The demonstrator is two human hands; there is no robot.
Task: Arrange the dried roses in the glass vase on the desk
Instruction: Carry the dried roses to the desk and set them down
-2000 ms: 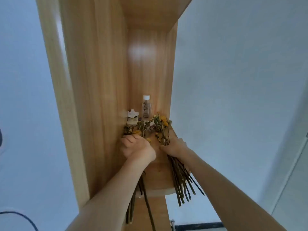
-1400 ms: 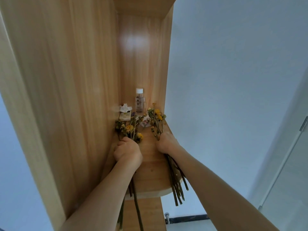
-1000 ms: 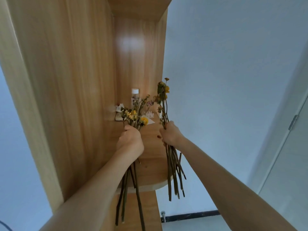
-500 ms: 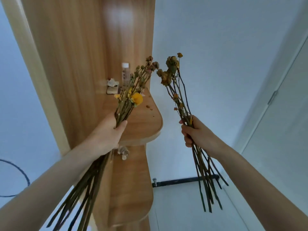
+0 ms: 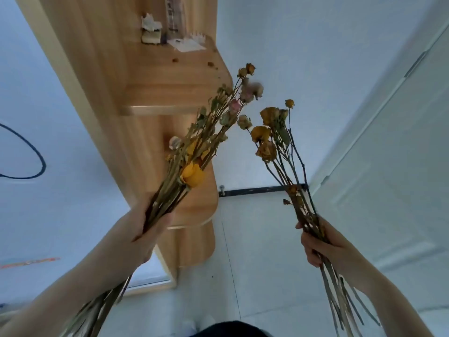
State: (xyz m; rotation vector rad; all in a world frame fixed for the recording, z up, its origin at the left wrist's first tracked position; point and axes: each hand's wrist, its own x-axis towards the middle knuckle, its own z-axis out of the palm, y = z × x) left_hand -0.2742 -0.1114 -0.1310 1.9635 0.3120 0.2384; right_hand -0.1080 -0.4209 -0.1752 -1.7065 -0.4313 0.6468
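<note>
Both bunches are now lifted clear of the shelf (image 5: 170,76). The left hand (image 5: 143,233) grips one bunch of dried roses (image 5: 194,152), the right hand (image 5: 320,244) the other bunch (image 5: 274,142). No vase in sight; next, carry them to it.

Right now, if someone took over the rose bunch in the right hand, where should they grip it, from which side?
Probably the stems just above the right hand, where the bunch is tightest, coming from the picture's left, square to the stems. Higher up the heads fan out and look brittle; lower, the ends splay.
</note>
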